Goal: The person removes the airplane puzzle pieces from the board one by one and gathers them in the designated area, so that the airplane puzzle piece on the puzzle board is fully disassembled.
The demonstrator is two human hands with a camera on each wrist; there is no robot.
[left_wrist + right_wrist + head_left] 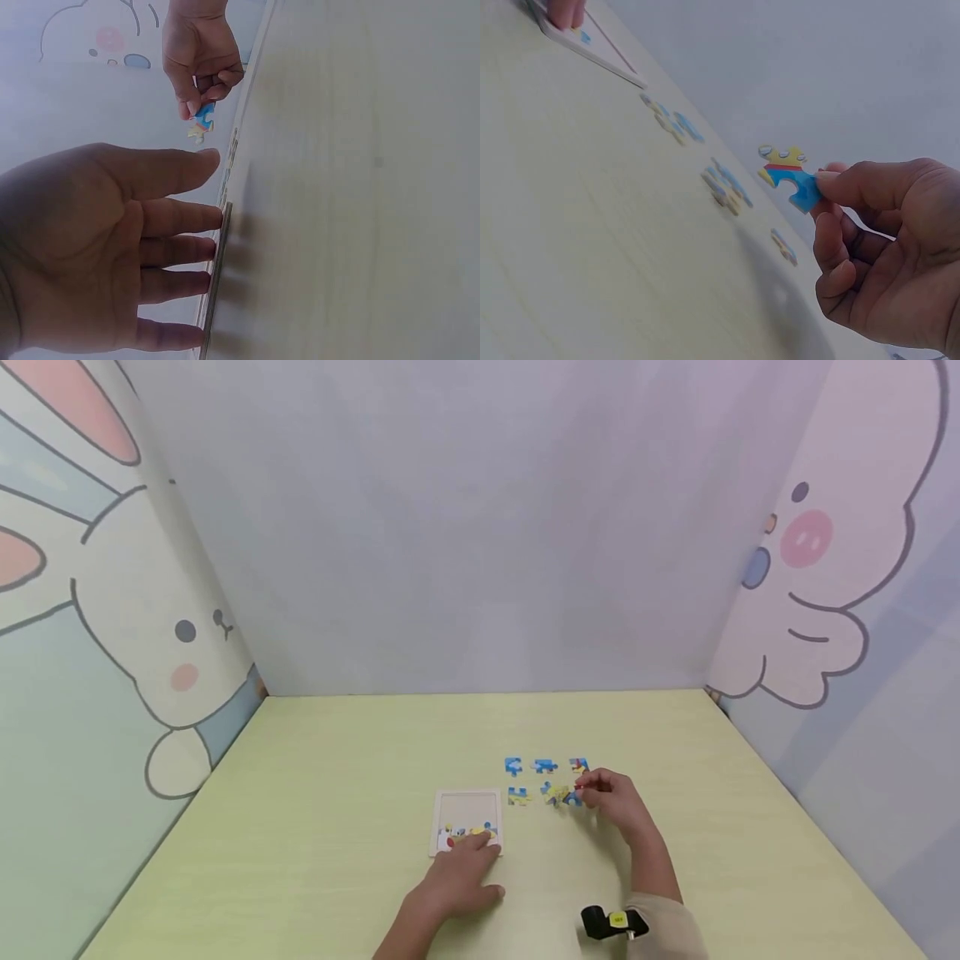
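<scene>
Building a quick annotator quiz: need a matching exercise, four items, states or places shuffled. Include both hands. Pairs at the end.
Column 1
1. Left hand
2. Right hand
3. Puzzle board
4. Loose pieces

Column 2
A. Lying on the table, to the right of the board in the head view
B. Bare at its far end
C. Touching the board
D. Pinching a blue, yellow and red puzzle piece above the table

Pairs: 1-C, 2-D, 3-B, 4-A

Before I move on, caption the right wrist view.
Right hand pinches a puzzle piece above the table, loose pieces nearby.
</scene>
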